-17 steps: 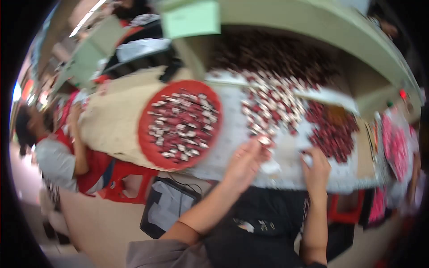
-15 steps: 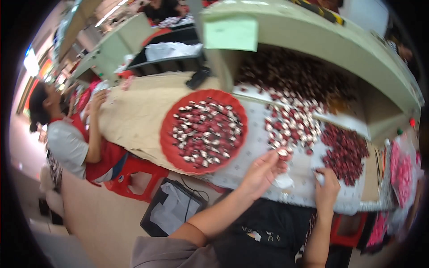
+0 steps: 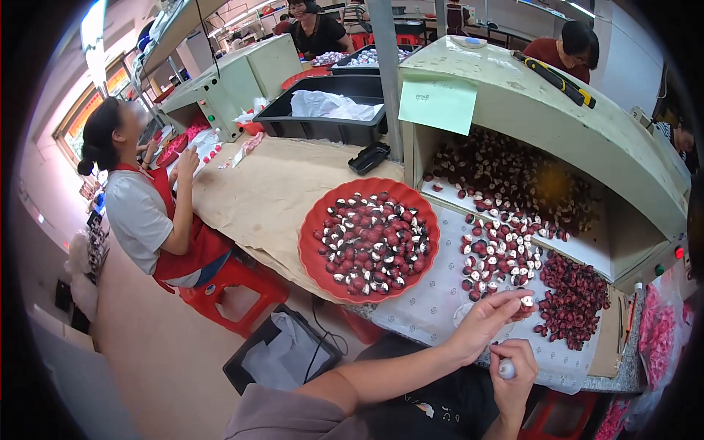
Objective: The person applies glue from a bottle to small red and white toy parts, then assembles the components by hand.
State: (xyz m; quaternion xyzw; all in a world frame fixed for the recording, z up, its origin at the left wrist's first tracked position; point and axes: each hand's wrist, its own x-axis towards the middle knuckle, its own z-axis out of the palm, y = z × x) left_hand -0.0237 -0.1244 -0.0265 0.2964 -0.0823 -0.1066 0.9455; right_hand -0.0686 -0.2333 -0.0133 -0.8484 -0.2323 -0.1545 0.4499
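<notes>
My left hand (image 3: 485, 324) pinches a small round red-and-white piece (image 3: 526, 301) between thumb and fingertips, above the patterned white sheet (image 3: 411, 323). Below it, near the table's front edge, my right hand (image 3: 519, 378) is closed round a small whitish bottle-like tool (image 3: 506, 368), whose exact kind I cannot make out. A loose group of red, white and dark pieces (image 3: 493, 257) lies beyond my left hand. To the right is a heap of dark red pieces (image 3: 572, 301). A red scalloped tray (image 3: 306, 253) holds many red, white and black pieces to the left.
Behind the sheet stands a pale green hooded box (image 3: 506, 92) with more pieces inside and a yellow-black cutter (image 3: 554, 77) on top. A black bin (image 3: 268, 126) sits farther back. A person (image 3: 150, 209) in a red apron works at left. Pink pieces in bags (image 3: 656, 323) hang at right.
The view has shifted, so the table sits lower and farther right. My left hand has moved right with its piece, toward the dark red heap; my right hand is now close below it.
</notes>
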